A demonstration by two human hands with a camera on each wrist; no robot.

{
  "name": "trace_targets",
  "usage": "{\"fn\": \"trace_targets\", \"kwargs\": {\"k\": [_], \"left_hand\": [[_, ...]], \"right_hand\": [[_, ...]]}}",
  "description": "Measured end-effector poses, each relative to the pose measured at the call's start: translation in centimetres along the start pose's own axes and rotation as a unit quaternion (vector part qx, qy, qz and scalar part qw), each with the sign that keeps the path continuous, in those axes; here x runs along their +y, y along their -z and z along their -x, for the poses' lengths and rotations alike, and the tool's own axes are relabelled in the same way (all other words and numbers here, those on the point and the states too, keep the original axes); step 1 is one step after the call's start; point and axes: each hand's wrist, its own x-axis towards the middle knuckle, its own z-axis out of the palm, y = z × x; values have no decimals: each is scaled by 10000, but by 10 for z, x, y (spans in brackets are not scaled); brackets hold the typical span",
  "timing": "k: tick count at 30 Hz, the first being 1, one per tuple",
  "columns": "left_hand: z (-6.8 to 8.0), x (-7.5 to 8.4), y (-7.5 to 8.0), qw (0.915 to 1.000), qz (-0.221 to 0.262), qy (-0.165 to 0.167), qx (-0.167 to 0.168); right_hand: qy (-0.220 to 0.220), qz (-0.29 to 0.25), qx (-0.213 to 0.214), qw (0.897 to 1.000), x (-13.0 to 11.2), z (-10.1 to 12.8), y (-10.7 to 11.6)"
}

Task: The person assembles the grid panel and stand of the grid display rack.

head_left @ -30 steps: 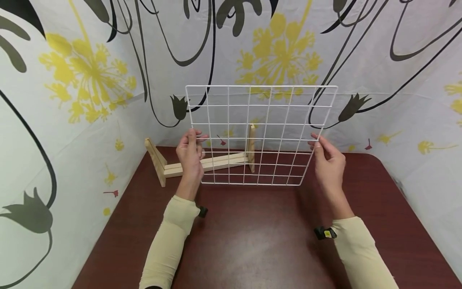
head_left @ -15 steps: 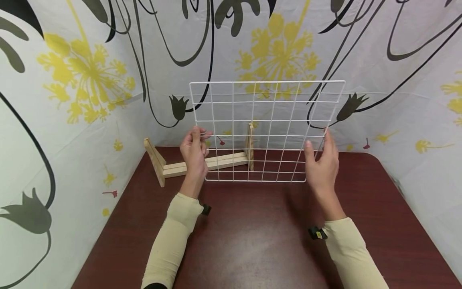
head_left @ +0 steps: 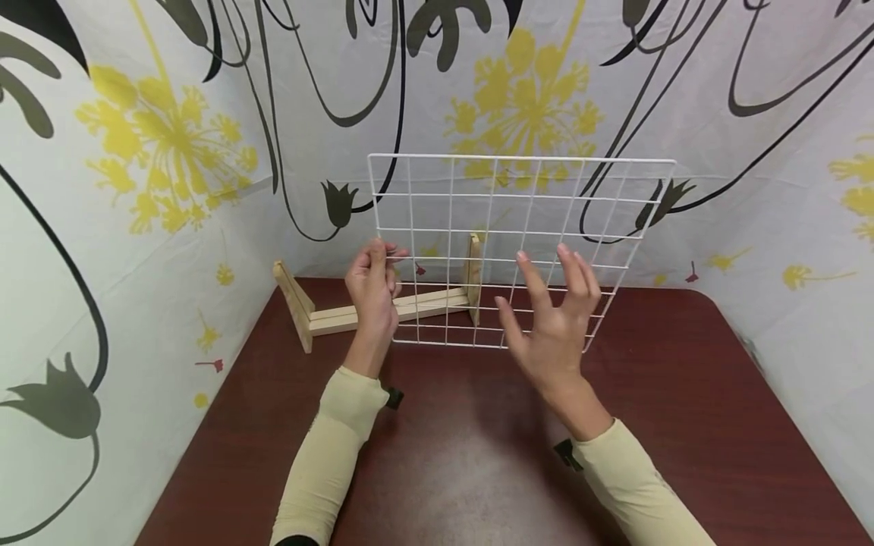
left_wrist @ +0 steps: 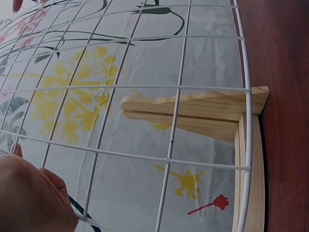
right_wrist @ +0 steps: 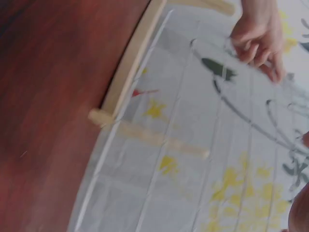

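Observation:
A white wire grid panel (head_left: 522, 158) is held up over the table, its face toward me and its top leaning back. My left hand (head_left: 372, 292) grips its left edge, thumb on the near side. In front of the grid's lower right part is my right hand (head_left: 556, 334), fingers spread and nothing held; it overlaps the wires in the head view. Behind the panel a wooden stand (head_left: 324, 324) rests on the table, a long grooved bar between two upright end pieces. Through the wires, the left wrist view shows one slotted upright (left_wrist: 193, 113) of it.
The dark red-brown table (head_left: 464, 455) has a rounded far right corner. White cloth (head_left: 225, 174) printed with yellow flowers and grey tulips hangs around the back and sides. A small dark camera (head_left: 568, 455) sits at the right wrist.
My right hand has let go of the grid's right edge and moved left, fingers spreading in front of the wires. The left hand keeps hold, and the panel has shifted slightly right.

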Motion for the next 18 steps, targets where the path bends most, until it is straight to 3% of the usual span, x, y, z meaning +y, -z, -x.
{"fn": "trace_targets", "kwargs": {"k": [7,18], "left_hand": [[6,4,-1,9999,138,-27,-18],[17,8,-2,9997,219,-57,-128]], "right_hand": [[-24,253,-500,9984,-19,-4,-14],[-83,445,-553,9974,-20,1,-44]]}}
